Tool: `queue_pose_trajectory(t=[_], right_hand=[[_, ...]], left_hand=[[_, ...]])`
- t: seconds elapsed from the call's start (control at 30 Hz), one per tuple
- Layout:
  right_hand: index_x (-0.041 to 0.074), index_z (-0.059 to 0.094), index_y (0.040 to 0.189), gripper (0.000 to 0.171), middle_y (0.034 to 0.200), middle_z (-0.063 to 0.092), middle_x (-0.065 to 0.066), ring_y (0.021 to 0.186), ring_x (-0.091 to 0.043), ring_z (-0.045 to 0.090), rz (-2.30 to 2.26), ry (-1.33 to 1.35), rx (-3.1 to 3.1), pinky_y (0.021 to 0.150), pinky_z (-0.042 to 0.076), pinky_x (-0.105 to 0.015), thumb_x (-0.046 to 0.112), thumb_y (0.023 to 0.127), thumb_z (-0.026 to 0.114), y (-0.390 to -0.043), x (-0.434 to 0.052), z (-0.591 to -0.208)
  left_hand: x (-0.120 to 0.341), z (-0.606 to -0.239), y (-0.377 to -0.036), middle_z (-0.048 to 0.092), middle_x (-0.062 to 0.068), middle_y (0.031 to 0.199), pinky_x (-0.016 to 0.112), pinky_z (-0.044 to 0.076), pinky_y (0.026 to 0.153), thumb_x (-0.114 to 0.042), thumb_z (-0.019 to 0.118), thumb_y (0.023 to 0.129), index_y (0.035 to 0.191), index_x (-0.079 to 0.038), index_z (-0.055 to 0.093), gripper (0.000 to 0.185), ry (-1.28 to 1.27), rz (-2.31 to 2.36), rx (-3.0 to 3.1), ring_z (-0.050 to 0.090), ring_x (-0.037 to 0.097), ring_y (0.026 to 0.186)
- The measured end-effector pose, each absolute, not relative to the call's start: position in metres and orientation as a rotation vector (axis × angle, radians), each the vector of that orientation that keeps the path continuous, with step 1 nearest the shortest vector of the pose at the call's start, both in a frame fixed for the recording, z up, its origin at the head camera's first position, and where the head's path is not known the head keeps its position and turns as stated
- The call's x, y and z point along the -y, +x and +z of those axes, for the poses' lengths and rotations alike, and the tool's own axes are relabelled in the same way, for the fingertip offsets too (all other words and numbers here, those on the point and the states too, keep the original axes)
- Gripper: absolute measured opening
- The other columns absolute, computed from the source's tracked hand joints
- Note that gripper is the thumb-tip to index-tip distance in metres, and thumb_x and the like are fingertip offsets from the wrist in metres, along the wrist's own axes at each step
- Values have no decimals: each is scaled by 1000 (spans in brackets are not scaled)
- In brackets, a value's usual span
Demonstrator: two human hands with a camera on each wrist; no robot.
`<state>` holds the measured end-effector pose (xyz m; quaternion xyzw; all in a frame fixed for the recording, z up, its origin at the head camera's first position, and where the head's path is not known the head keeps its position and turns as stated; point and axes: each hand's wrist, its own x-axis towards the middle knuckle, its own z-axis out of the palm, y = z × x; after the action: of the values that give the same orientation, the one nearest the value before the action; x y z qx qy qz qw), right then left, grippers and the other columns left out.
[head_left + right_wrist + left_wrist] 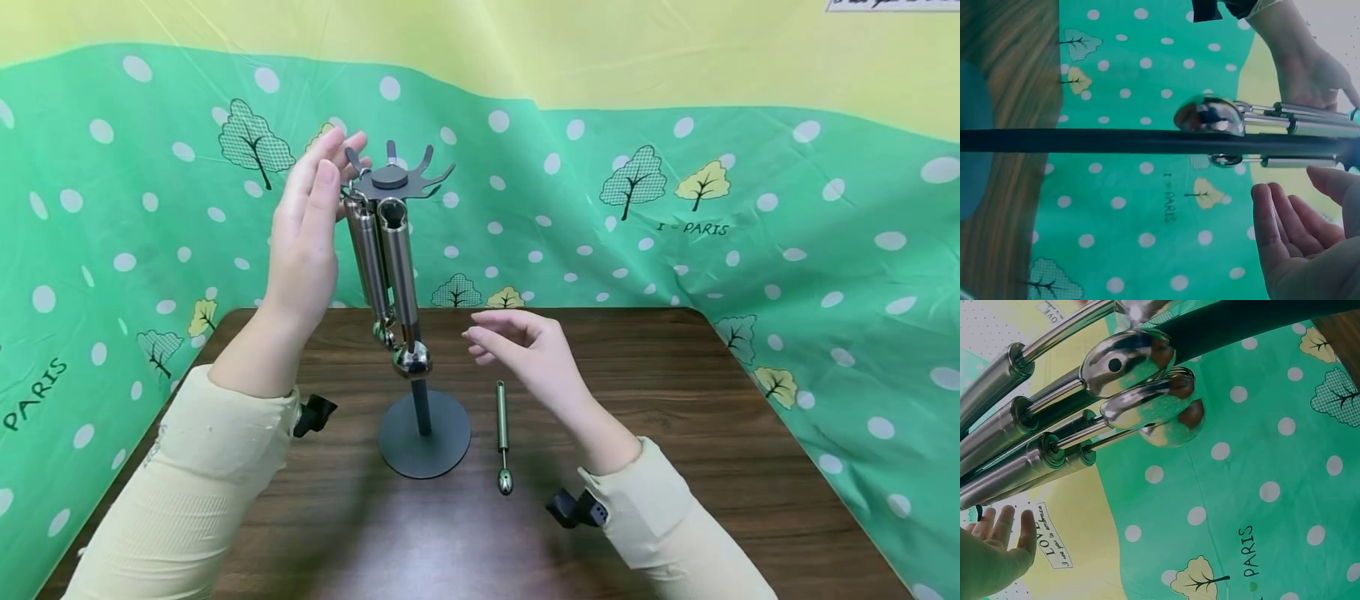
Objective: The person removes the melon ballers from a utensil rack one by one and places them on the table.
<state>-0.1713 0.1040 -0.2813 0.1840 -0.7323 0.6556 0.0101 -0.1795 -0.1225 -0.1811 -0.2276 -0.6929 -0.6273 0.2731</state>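
A dark metal stand (422,408) with a round base and a ring of upturned hooks (390,177) stands upright on the table. Several steel utensils (397,258) with cylindrical handles hang from it, their rounded, shiny heads (1125,362) pointing down. My left hand (303,233) is raised beside the hooks, fingers straight; the fingertips are partly behind the hook ring, so contact is unclear. To the right of the stand, my right hand (532,354) hovers with relaxed fingers and holds nothing visible. Below it, a small steel scoop (502,433) lies on the table.
The brown wood-grain table (637,392) is bordered behind and at the sides by a green and yellow cloth (540,167) printed with dots and trees. Black wrist cameras (577,508) sit at both cuffs.
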Motion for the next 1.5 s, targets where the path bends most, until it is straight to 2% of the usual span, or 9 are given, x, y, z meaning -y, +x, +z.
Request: queue_pose_trajectory(t=[0.2, 0.4, 0.53, 0.97, 1.5], right_hand=[[8, 67, 108, 26, 97, 70, -7, 82, -22, 68, 2025, 660, 2231, 78, 54, -35, 18, 84, 69, -171, -91, -271], [16, 68, 110, 28, 102, 70, 0, 89, -16, 67, 1936, 710, 2272, 80, 53, -34, 23, 83, 70, -171, -81, -261], [16, 67, 111, 29, 104, 69, 0, 91, -14, 66, 1908, 743, 2290, 79, 52, -33, 23, 83, 70, -170, -75, -257], [16, 67, 110, 29, 101, 69, 2, 84, -15, 65, 1918, 790, 2260, 76, 53, -33, 22, 82, 71, -169, -56, -252], [12, 70, 101, 21, 91, 69, 1, 74, -16, 64, 1850, 842, 2211, 70, 53, -34, 18, 81, 72, -172, -49, -250]], left_hand=[[122, -183, -179, 49, 4, 136, 31, 32, 90, -24, 27, 100, 141, -13, 36, 44, -611, -1716, 1862, 46, 15, 123], [123, -183, -178, 51, 5, 134, 33, 33, 94, -25, 30, 100, 140, -12, 39, 43, -602, -1758, 1852, 44, 14, 125], [123, -183, -178, 53, 8, 132, 34, 35, 95, -24, 33, 100, 139, -10, 41, 42, -604, -1789, 1827, 44, 14, 125], [122, -183, -177, 56, 12, 125, 37, 38, 99, -23, 37, 99, 138, -10, 44, 41, -595, -1825, 1791, 47, 16, 122], [119, -183, -174, 52, 14, 129, 37, 36, 102, -23, 37, 99, 139, -8, 41, 43, -612, -1881, 1763, 44, 14, 125]])
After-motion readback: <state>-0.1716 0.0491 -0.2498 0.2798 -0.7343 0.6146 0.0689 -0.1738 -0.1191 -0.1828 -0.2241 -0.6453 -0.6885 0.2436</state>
